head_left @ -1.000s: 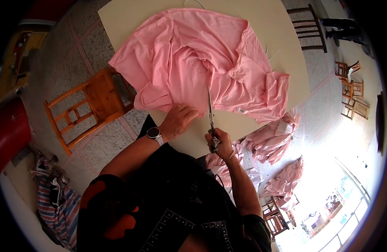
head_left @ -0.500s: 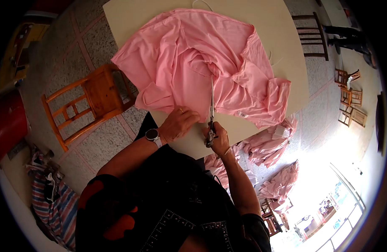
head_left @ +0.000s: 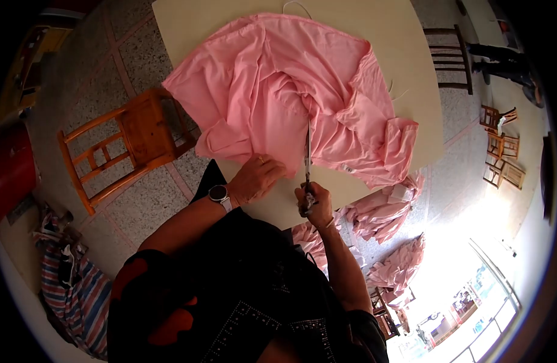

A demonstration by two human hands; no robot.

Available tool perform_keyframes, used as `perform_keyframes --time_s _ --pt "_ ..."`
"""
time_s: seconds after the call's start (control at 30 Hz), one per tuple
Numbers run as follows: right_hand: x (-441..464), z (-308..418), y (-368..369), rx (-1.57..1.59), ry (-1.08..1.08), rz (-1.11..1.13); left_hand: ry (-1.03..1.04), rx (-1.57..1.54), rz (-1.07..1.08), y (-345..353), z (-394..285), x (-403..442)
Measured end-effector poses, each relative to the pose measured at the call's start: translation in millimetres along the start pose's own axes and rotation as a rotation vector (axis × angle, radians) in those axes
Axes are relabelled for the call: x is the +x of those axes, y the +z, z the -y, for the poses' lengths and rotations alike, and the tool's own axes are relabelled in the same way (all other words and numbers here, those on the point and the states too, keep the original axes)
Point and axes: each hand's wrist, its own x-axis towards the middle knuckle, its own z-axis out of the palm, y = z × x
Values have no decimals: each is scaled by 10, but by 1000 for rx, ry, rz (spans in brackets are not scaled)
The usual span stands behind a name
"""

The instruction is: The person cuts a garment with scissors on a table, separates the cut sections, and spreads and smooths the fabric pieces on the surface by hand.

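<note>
Pink cloth (head_left: 230,91) lies in folds over a light tabletop (head_left: 417,78). My right hand (head_left: 314,202) is wrapped round the handles of long scissors (head_left: 308,154), whose blades point away from me and reach into the cloth at its near edge. The blades look closed or nearly so. To the left of the scissors, my left hand (head_left: 258,178) pinches the near edge of the cloth, wearing a ring and a watch (head_left: 218,193).
A wooden chair (head_left: 146,133) stands left of the table, a darker chair (head_left: 448,59) at the right. Heaps of pink cloth (head_left: 384,212) lie beyond the table's near right side. A striped bag (head_left: 78,296) is at lower left. A person's legs (head_left: 502,63) show at upper right.
My right hand dipped slightly and came back up with the scissors. My left hand keeps its hold on the cloth's edge. The whole view has shifted a little.
</note>
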Motion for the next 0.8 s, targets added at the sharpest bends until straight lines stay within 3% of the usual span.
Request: perform_keyframes --time_s 0.1,0.2,0.5,0.7,0.8 --pt "-50 206 -47 265 222 121 -8 -20 23 -5 7 0" --pt "-38 129 -16 426 198 113 -16 -40 41 -20 3 2" --pt "138 82 -106 -256 -103 47 6 -72 -22 -26 -35 27" --pt "108 139 17 -402 -138 -114 -2 -75 -25 -48 -41 29" --pt "137 -8 25 -406 -95 -87 -6 -61 -22 -53 -36 7"
